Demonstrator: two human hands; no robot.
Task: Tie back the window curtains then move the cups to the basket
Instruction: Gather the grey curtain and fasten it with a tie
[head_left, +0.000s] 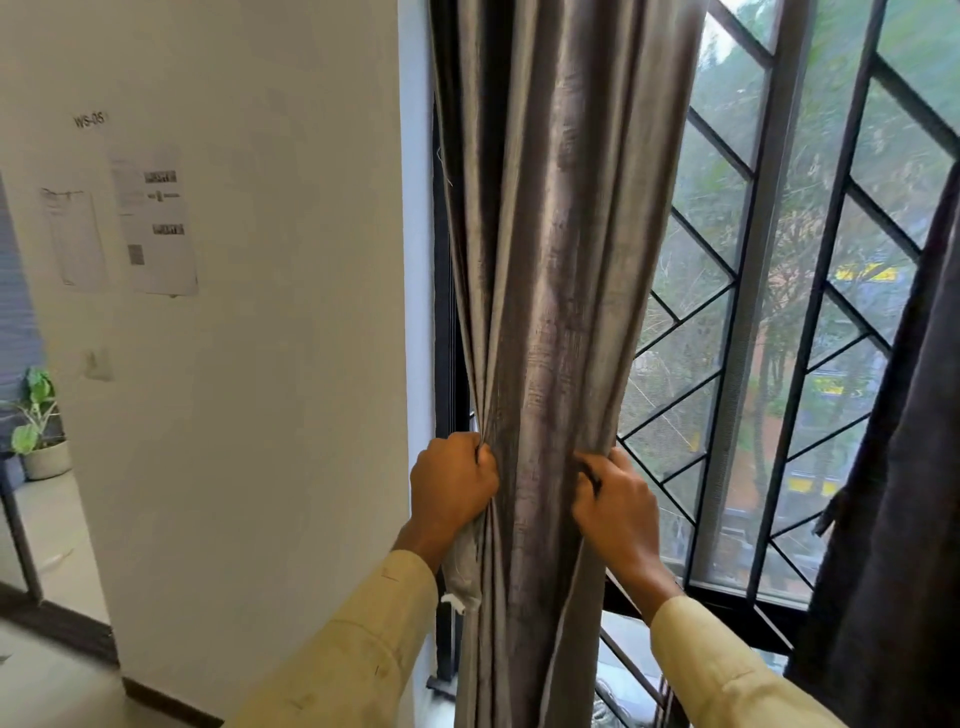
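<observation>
1. Head view, the task's thing: the grey, sheeny pleated curtain (561, 260) hangs gathered into one thick column at the left edge of the window, against the dark metal window grille (727, 322). A second dark curtain (893, 467) hangs loose at the far right. No cups or basket are in view.
2. Head view, the hands: the left hand (452, 480) is curled round the folds on the column's left side. The right hand (618, 499) pinches its right edge at the same height. They are apart, with the bunch squeezed between them.
3. A pale fabric strip (462, 577) with a small white piece at its end hangs just under the left hand. It may be the tie-back, though that is unclear.
4. The step in hand looks like cinching the first curtain. To do it well, compress the folds evenly, hold the waist with one hand, and pass the tie round with the other so no pleat slips out.
5. The right curtain and the cups are not yet dealt with.
</observation>
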